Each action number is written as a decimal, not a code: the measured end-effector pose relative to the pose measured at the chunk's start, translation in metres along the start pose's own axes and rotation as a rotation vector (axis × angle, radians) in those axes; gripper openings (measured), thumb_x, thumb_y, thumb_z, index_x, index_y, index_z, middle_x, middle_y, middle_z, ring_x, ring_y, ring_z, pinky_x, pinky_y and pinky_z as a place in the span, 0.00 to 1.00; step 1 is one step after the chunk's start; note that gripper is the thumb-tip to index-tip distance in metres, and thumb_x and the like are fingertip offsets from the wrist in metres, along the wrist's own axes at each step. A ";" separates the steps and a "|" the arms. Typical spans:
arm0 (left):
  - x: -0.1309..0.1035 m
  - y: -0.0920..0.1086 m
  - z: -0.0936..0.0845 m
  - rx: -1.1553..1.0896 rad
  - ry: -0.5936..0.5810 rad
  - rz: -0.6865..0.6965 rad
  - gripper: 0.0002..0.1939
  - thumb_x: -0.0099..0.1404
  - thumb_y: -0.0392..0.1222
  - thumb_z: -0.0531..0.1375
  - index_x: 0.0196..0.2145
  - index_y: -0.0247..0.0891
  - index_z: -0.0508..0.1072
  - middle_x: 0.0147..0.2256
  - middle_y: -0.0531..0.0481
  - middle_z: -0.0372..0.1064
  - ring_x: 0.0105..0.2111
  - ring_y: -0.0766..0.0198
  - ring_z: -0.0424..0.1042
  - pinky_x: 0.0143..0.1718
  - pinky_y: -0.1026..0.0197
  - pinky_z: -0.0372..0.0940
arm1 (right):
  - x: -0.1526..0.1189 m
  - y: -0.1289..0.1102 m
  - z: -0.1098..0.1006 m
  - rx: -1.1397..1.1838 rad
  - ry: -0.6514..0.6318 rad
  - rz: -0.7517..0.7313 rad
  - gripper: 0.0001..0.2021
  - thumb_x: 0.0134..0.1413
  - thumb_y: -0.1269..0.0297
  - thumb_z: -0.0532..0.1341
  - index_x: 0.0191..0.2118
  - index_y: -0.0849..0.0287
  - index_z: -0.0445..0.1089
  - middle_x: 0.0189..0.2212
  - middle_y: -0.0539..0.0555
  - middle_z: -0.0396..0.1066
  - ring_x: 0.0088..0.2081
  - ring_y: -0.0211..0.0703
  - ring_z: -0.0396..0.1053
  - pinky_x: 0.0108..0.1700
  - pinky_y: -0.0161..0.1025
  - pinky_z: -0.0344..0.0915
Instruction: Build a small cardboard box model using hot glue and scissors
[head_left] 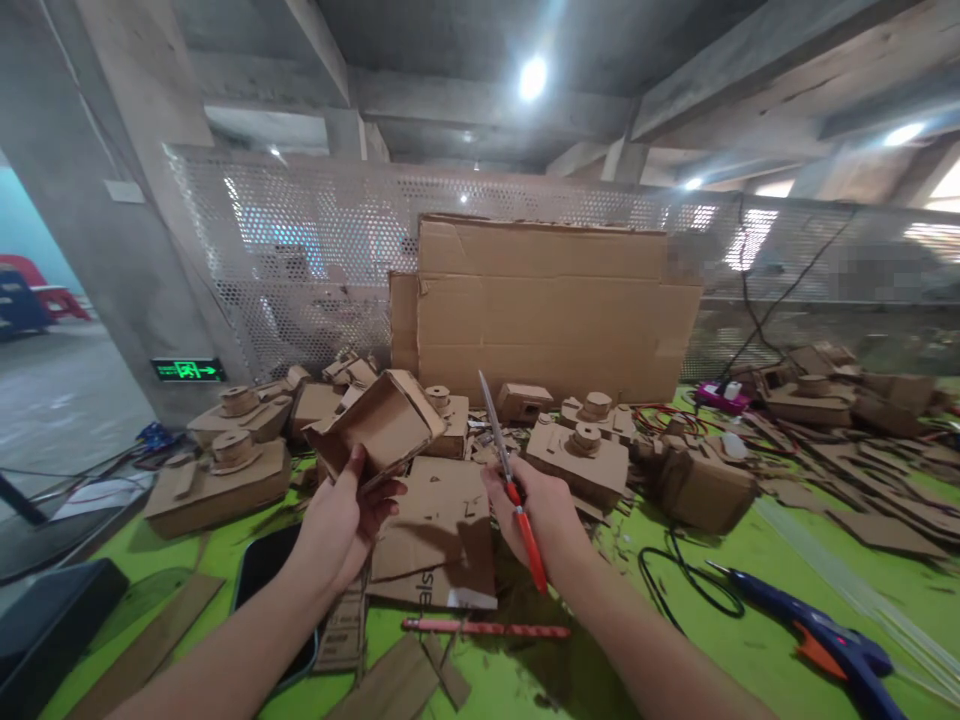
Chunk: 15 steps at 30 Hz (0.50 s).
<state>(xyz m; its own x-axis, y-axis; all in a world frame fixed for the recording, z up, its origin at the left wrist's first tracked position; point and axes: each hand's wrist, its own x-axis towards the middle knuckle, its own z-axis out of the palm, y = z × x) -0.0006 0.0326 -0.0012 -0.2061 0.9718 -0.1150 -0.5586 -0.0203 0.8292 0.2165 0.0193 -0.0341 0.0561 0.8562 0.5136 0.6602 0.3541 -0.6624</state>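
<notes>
My left hand point(341, 525) is closed on a small open cardboard box point(390, 425), thumb inside its wall and fingers underneath. The box is tilted, with its hollow side facing me. Scissors point(530, 540) with red handles are gripped in my right hand point(555, 510), their blades pointing up and away. The blades look closed together and stand apart from the box. Below and between both hands lies a flat cardboard sheet point(442, 520) with printed letters. A thin reddish stick point(487, 628), like a pencil, rests nearer to me.
Cardboard models with round knobs stand at left point(217, 485) and right point(577, 460). A blue glue gun point(810, 610) lies at right with its black cable. A dark phone point(262, 570) is under my left forearm. Behind stands a large cardboard panel point(547, 310); scraps cover the green table point(607, 640).
</notes>
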 end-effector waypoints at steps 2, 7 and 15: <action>0.001 0.002 0.000 -0.002 0.027 -0.022 0.10 0.76 0.35 0.54 0.36 0.34 0.72 0.26 0.45 0.80 0.18 0.63 0.76 0.15 0.67 0.68 | -0.003 -0.003 0.003 0.002 -0.049 -0.015 0.12 0.64 0.54 0.57 0.35 0.56 0.71 0.24 0.49 0.71 0.24 0.40 0.66 0.30 0.34 0.62; -0.005 -0.003 0.000 0.006 0.017 -0.022 0.08 0.75 0.34 0.55 0.39 0.32 0.74 0.28 0.43 0.81 0.20 0.62 0.78 0.16 0.66 0.69 | -0.012 -0.010 0.017 0.001 -0.093 -0.045 0.10 0.64 0.56 0.58 0.38 0.56 0.70 0.29 0.52 0.74 0.28 0.42 0.68 0.34 0.36 0.64; -0.030 -0.016 0.008 0.129 -0.086 -0.117 0.05 0.70 0.30 0.61 0.39 0.30 0.77 0.31 0.41 0.81 0.23 0.61 0.79 0.16 0.66 0.69 | -0.012 -0.014 0.018 -0.070 -0.040 0.012 0.14 0.66 0.56 0.56 0.44 0.58 0.73 0.27 0.52 0.74 0.25 0.42 0.66 0.32 0.37 0.63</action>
<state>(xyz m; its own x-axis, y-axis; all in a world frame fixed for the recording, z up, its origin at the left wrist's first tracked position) 0.0209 0.0054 -0.0065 -0.0726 0.9824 -0.1723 -0.4661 0.1193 0.8766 0.1934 0.0110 -0.0411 0.0348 0.8750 0.4829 0.7106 0.3181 -0.6276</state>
